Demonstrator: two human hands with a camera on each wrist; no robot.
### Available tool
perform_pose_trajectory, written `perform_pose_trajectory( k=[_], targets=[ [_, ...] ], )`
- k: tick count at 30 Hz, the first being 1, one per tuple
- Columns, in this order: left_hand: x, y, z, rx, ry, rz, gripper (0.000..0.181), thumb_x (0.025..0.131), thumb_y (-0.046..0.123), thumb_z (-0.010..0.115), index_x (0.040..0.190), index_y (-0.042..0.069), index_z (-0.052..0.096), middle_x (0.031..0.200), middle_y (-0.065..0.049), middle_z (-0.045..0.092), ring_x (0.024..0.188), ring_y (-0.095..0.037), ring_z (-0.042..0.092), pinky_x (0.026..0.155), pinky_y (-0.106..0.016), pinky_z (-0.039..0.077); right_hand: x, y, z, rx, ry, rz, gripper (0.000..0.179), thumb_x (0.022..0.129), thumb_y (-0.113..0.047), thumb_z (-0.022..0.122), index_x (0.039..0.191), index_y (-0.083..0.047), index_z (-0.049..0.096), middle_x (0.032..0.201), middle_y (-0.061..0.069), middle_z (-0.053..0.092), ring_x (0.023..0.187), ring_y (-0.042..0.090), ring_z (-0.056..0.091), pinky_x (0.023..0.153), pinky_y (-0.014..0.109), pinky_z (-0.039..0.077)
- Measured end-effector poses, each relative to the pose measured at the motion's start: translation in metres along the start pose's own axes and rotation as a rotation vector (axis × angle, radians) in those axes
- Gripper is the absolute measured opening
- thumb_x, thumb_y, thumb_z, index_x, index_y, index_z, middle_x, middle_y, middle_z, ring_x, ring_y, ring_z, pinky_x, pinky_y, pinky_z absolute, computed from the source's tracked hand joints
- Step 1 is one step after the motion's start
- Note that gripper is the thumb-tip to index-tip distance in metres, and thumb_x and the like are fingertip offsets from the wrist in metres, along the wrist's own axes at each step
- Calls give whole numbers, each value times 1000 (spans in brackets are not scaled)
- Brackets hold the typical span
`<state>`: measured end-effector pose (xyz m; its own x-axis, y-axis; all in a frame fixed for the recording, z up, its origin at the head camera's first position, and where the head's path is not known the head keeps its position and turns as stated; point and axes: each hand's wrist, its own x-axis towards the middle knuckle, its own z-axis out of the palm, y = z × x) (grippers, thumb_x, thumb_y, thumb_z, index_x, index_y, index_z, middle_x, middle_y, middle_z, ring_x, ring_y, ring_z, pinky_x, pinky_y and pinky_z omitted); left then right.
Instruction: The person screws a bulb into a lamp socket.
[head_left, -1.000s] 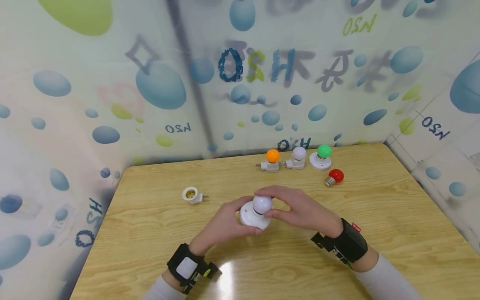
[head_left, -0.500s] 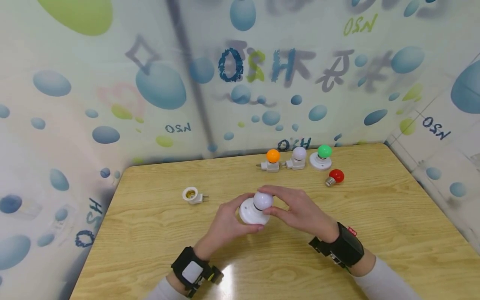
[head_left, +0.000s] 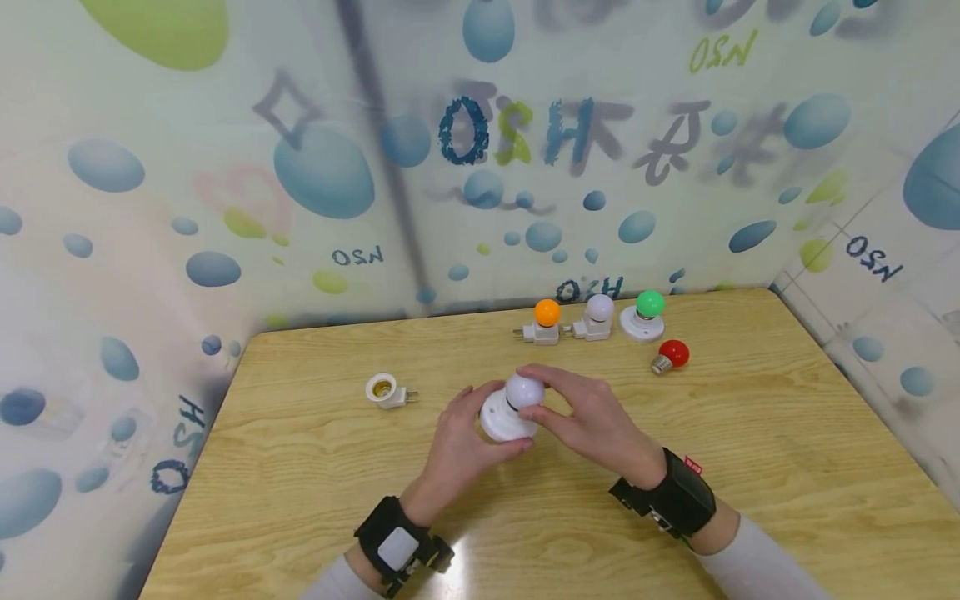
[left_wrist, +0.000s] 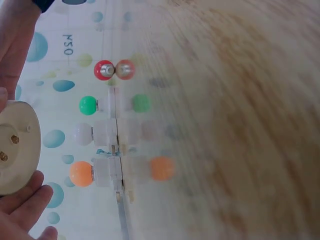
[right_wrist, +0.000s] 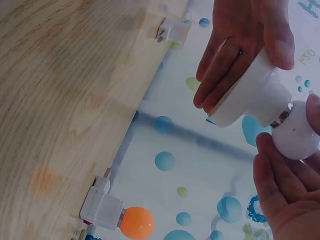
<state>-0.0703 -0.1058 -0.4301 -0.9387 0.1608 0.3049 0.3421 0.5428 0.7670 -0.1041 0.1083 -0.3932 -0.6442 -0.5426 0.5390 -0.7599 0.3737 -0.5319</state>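
A round white lamp holder (head_left: 504,421) is held above the table by my left hand (head_left: 461,442), thumb on its near side and fingers around the far side. My right hand (head_left: 592,417) grips a white light bulb (head_left: 523,392) between thumb and fingers. In the right wrist view, the bulb (right_wrist: 295,134) sits in the mouth of the tilted holder (right_wrist: 252,95), with a strip of its metal thread showing between them. The flat underside of the holder (left_wrist: 25,150) faces the left wrist camera.
At the back stand an orange bulb (head_left: 547,313) and a white bulb (head_left: 599,308) in plug sockets, and a green bulb (head_left: 649,303) on a round base. A loose red bulb (head_left: 675,353) lies nearby. An unfilled plug socket (head_left: 386,391) lies left on the wooden table (head_left: 300,467).
Both hands have lifted the holder and bulb slightly away from me. My right wrist has shifted left and my left wrist right. The bulb stays between my right fingers; the other items have not moved.
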Motion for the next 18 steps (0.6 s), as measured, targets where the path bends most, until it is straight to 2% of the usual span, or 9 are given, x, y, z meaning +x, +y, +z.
perform_pose_trajectory(
  k=[1, 3, 8, 10, 14, 18],
  targets=[
    [0, 0, 0, 12, 5, 0, 77, 72, 32, 96, 135, 4, 62, 128, -11, 70, 119, -34, 63, 111, -63, 38, 0, 0, 0, 2, -5, 9, 54, 86, -13, 85, 135, -2, 63, 130, 14, 70, 116, 28, 69, 91, 44, 59],
    [1, 0, 1, 20, 9, -7, 76, 73, 32, 95, 135, 3, 61, 128, -11, 69, 117, -32, 63, 110, -59, 41, 1, 1, 0, 12, -25, 27, 54, 87, -13, 84, 135, -3, 63, 131, 13, 70, 118, 27, 68, 93, 44, 58],
    [-2, -3, 1, -14, -26, -63, 84, 76, 31, 94, 142, 1, 52, 132, -12, 62, 112, -27, 61, 95, -50, 52, 7, 3, 1, 64, -103, 54, 51, 91, -14, 81, 137, -6, 61, 135, 9, 67, 124, 25, 64, 100, 45, 55],
    [-2, -3, -1, -29, -52, -75, 95, 75, 32, 95, 149, 0, 45, 140, -15, 57, 119, -29, 59, 99, -52, 51, 9, 4, 0, 85, -116, 61, 51, 91, -13, 80, 138, -5, 61, 136, 9, 66, 124, 26, 63, 101, 45, 54],
    [-4, -3, -6, -28, -91, -88, 111, 75, 33, 95, 159, 2, 31, 159, -17, 42, 141, -35, 45, 114, -56, 40, 15, 7, -1, 90, -105, 65, 52, 91, -10, 80, 139, -5, 60, 137, 11, 65, 123, 28, 63, 101, 46, 54],
    [-7, -6, -14, -23, -55, -84, 98, 81, 31, 91, 158, 5, 36, 162, -16, 38, 146, -37, 39, 116, -58, 35, 24, 12, -2, 67, -86, 57, 52, 92, -9, 79, 140, -5, 59, 138, 13, 64, 125, 30, 62, 102, 48, 53]
  ],
)
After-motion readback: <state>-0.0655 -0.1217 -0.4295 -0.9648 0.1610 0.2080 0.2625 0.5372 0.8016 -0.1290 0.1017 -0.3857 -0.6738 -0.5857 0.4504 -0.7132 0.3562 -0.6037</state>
